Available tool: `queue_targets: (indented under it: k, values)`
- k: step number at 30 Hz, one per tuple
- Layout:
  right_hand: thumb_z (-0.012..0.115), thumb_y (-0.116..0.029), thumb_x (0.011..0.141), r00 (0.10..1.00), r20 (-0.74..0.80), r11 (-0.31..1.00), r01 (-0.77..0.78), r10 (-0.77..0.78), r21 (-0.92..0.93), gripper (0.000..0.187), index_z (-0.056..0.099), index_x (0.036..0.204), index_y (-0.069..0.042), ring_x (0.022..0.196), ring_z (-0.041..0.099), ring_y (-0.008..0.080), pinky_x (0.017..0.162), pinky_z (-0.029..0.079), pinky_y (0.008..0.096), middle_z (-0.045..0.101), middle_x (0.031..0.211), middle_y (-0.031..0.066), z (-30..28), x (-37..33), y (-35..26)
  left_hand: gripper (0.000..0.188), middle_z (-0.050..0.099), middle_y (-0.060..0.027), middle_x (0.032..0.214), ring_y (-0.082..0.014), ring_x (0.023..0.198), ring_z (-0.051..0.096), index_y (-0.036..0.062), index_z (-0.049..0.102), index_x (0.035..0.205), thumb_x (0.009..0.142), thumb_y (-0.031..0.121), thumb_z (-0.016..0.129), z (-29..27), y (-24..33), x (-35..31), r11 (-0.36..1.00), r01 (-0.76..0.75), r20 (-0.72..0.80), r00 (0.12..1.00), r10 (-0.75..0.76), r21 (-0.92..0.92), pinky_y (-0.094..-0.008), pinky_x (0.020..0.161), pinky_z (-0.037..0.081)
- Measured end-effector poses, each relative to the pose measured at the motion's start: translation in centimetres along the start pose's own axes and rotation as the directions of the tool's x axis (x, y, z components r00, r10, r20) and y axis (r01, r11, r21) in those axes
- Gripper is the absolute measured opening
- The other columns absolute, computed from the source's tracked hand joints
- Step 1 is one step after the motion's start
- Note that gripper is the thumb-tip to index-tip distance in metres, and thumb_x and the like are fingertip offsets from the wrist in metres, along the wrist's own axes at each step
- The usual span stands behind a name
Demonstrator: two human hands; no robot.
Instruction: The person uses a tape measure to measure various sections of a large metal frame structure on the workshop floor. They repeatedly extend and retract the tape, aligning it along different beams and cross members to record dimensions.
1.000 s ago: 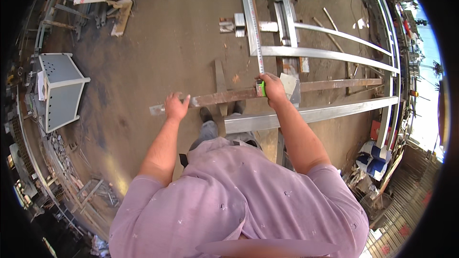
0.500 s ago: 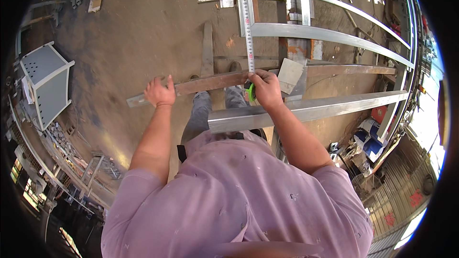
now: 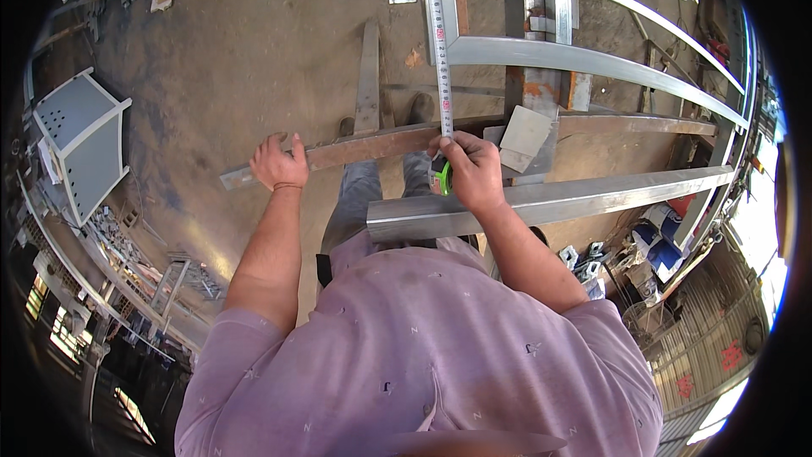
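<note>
My right hand grips a tape measure with a green and dark case. Its pale blade runs away from me, alongside a silver square tube. My thumb and fingers pinch the blade close to the case, above a brown rusty steel bar. Over at the left, my left hand has its fingers spread, with no object in it, by the bar's left part; whether it rests on the metal I cannot tell. Nearer my body lies a thick silver square tube.
A pale square plate lies right of my right hand. Welded silver rails form a frame reaching right. A grey perforated metal box stands at the far left. A flat bar lies on the floor beyond my feet.
My right hand has drawn the tape measure slightly toward my body, and more blade shows. My left hand stays almost where it was. The whole view has shifted a little.
</note>
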State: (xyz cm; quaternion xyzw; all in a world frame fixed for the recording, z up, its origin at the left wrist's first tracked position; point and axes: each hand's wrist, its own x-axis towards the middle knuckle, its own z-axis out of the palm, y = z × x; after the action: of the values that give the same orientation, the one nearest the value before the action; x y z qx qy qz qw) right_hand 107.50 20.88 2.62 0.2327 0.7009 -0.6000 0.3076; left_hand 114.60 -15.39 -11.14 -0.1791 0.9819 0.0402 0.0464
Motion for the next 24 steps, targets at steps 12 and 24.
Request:
queue_targets:
  k: [12,24]
  values:
    - [0.063,-0.014,0.101,0.998,-0.058,1.000,0.025,-0.026,-0.008,0.023,0.075,0.089,0.001,0.060,0.063,0.0149,0.062,0.052,0.0330,0.066,0.066,0.0089,0.3,0.0,0.6,0.036,0.076,-0.0105,0.107,-0.0349,0.106,0.067,0.0149,0.077,0.105,0.088,0.046,0.070,-0.2,0.0,0.0,1.000,-0.014,-0.007,1.000,0.014,-0.015,-0.0495,0.096,0.045]
    - [0.062,-0.013,0.101,0.994,-0.059,0.995,0.086,-0.089,-0.043,0.022,0.075,0.090,0.001,0.059,0.062,0.0140,0.062,0.051,0.0323,0.066,0.066,0.0094,0.4,0.3,1.0,0.036,0.076,-0.0117,0.104,-0.0351,0.104,0.067,0.0144,0.077,0.106,0.087,0.044,0.070,-0.4,0.0,0.0,1.000,-0.016,-0.003,1.000,0.017,0.007,-0.0482,0.095,0.045]
